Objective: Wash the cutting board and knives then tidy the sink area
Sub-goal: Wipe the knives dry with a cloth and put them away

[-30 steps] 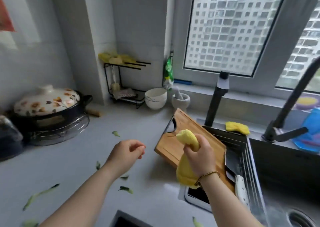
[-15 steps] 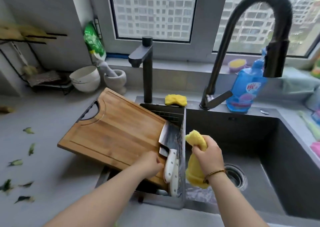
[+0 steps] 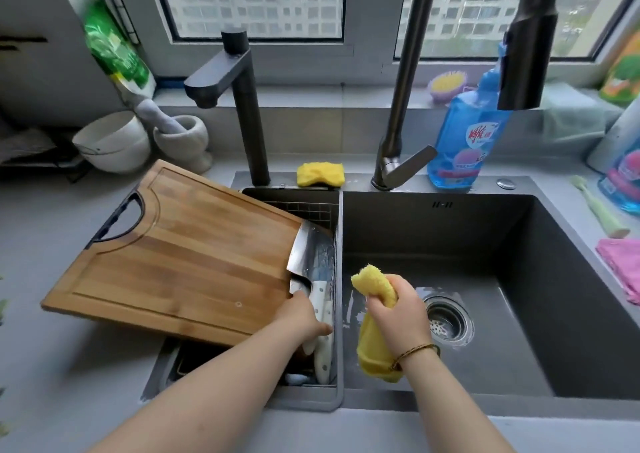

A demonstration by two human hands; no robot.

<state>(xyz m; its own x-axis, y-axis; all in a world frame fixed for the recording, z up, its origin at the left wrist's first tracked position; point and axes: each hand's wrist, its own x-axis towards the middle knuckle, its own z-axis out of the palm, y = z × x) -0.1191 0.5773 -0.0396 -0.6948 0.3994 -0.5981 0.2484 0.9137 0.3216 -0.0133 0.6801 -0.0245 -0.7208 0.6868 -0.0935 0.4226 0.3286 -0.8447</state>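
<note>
A wooden cutting board (image 3: 180, 255) lies tilted, half on the counter and half over the small left basin (image 3: 304, 203). Two white-handled knives stand in that basin against its right wall, the broad cleaver blade (image 3: 311, 255) leaning on the board's edge. My left hand (image 3: 304, 317) grips the cleaver's white handle (image 3: 320, 300); the second handle (image 3: 323, 359) sticks out below it. My right hand (image 3: 398, 310) holds a folded yellow cloth (image 3: 372, 283) over the dark main sink (image 3: 519, 279), left of the drain (image 3: 448, 319).
A tall black faucet (image 3: 398, 106) and a shorter tap (image 3: 242, 106) rise behind the basins. A yellow sponge (image 3: 320, 174) lies between them. Blue detergent bottle (image 3: 464, 141), pink cloth (image 3: 620, 262), white bowls (image 3: 110, 144) and a mortar (image 3: 183, 141) line the counter.
My view swung right from the counter to the sink. My left hand went from empty above the counter to the knife handle. My right hand carried the yellow cloth off the board over the sink.
</note>
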